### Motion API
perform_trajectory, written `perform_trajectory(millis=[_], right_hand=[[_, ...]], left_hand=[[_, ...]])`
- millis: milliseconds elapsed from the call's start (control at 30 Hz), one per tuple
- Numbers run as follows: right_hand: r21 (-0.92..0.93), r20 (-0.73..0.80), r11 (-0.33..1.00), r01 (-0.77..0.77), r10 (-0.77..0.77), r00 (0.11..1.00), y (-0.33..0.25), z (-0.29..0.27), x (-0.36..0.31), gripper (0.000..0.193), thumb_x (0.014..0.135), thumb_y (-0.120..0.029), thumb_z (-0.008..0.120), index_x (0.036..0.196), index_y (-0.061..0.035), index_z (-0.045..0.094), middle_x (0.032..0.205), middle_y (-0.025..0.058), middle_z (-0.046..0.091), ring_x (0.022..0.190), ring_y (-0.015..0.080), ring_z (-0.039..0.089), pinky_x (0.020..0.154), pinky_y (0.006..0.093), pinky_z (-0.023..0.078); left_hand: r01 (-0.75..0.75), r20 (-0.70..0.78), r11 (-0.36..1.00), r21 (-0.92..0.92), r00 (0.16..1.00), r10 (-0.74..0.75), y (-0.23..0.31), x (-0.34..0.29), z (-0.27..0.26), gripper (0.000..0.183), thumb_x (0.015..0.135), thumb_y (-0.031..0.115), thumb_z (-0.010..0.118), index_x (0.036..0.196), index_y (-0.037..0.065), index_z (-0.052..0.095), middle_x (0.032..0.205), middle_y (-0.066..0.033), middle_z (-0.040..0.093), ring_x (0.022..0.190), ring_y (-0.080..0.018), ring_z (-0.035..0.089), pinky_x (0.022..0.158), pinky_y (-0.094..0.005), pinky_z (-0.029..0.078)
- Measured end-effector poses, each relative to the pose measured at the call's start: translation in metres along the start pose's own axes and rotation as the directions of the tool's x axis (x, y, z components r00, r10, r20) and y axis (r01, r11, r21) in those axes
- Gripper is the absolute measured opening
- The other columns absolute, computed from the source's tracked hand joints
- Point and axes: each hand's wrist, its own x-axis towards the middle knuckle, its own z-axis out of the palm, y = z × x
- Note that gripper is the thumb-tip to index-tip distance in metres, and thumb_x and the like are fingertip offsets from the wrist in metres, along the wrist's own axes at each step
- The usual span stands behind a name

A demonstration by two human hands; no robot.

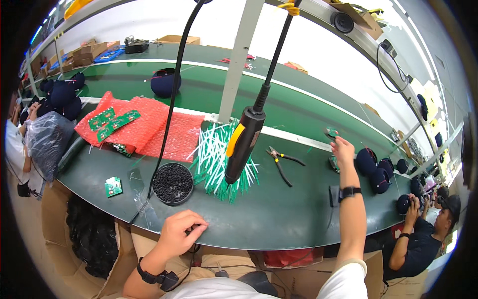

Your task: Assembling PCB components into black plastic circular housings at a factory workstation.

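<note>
My right hand (342, 151) reaches out over the far right of the bench, its fingertips closed on a small green circuit board (330, 132). My left hand (183, 233) rests by the bench's front edge with fingers curled together; what they hold, if anything, is hidden. Just beyond it stands a round dish (172, 184) full of tiny black parts. A black and yellow electric screwdriver (246, 142) hangs in the middle on its cable. Behind it lies a pile of green and white wires (219, 157). Yellow-and-black handled cutters (282, 163) lie open between the wires and my right arm.
Red bubble wrap (142, 122) with green circuit boards (118, 124) lies at the left; another small board (113, 187) sits nearer. Dark blue caps (165, 83) stand on the green belt. A cardboard box (117, 259) holds black parts. Another person (425, 239) works at the right.
</note>
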Motion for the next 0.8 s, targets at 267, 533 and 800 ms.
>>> perform_trajectory(millis=[267,533,800], right_hand=[[0.087,-0.24,0.99,-0.111,0.128,0.962,0.038,-0.245,-0.06,0.027,0.094,-0.025,0.078,0.106,-0.0015,0.073,0.096,0.0047,0.071,0.083,0.0169,0.068,0.065,0.0262,0.05],[-0.248,-0.464,0.91,-0.331,0.189,0.866,0.091,-0.356,-0.067,0.031,0.09,-0.012,0.065,0.121,-0.004,0.068,0.078,0.0046,0.06,0.054,0.0126,0.053,0.046,0.0256,0.045],[-0.263,0.307,0.961,0.083,0.002,0.952,-0.006,-0.097,-0.107,0.025,0.099,-0.016,0.065,0.121,-0.0024,0.068,0.082,-0.0019,0.061,0.06,0.0063,0.051,0.05,0.0229,0.04]], left_hand=[[-0.121,0.025,0.992,0.038,0.992,0.12,-0.006,0.0,0.0,0.007,0.087,0.008,0.075,0.093,0.004,0.073,0.09,-0.0095,0.071,0.083,-0.0283,0.069,0.072,-0.0371,0.055],[-0.148,0.009,0.981,0.128,0.989,0.148,-0.01,-0.005,0.003,0.009,0.091,0.015,0.073,0.095,0.008,0.073,0.092,-0.0064,0.071,0.086,-0.0286,0.068,0.073,-0.0401,0.054],[-0.19,-0.006,0.967,0.167,0.981,0.194,0.003,-0.006,-0.005,0.007,0.093,0.013,0.073,0.097,0.007,0.074,0.094,-0.0057,0.071,0.087,-0.0253,0.069,0.072,-0.0382,0.054]])
